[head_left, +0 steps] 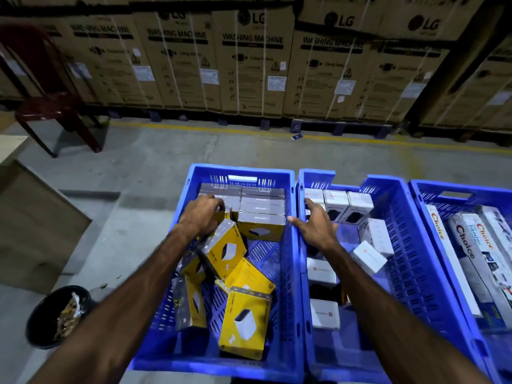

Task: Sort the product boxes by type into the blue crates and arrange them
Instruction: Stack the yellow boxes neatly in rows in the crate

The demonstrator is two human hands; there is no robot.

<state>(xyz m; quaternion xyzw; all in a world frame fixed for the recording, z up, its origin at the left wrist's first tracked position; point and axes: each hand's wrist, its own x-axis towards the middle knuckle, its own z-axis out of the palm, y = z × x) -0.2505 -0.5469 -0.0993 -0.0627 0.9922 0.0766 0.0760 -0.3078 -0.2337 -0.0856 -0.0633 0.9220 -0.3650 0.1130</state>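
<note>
Left hand (203, 214) curled on yellow box (221, 217), left crate (288, 273). Right hand (318, 225) spread over white boxes (349, 203). Behind: LG "WASHING MACHINE" cartons (252, 65).

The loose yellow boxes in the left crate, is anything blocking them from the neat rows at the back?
Nothing visible does; the left hand is there already, on the rows.

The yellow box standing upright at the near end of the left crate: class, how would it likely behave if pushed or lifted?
The yellow box stands on a narrow end, so a sideways push would probably tip it. Its sharp, flat cardboard faces suggest it stays stiff when gripped. The glossy-looking wrap might be a bit slippery. It will not roll.
</note>
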